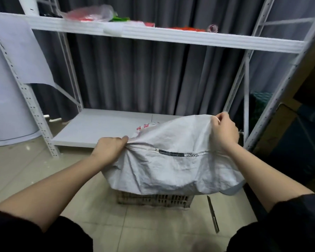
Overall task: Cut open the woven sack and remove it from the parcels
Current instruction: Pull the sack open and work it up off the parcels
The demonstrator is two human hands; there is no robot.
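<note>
A white woven sack (171, 166) with a stitched seam and a black printed strip hangs over a slotted plastic crate (153, 199) on the floor. My left hand (110, 148) is shut on a bunched fold at the sack's left side. Higher up, my right hand (224, 132) pinches the sack's top right edge and holds it raised. Red print shows on the sack's far side. The sack hides whatever lies inside the crate. A long thin cutter (212, 214) lies on the tiles to the right of the crate.
A white metal shelving rack (164, 36) stands right behind the crate, with a low shelf board (98, 128) and bags on the top shelf. Grey curtains hang behind. A white cylinder (9, 113) stands at left, dark boxes at right.
</note>
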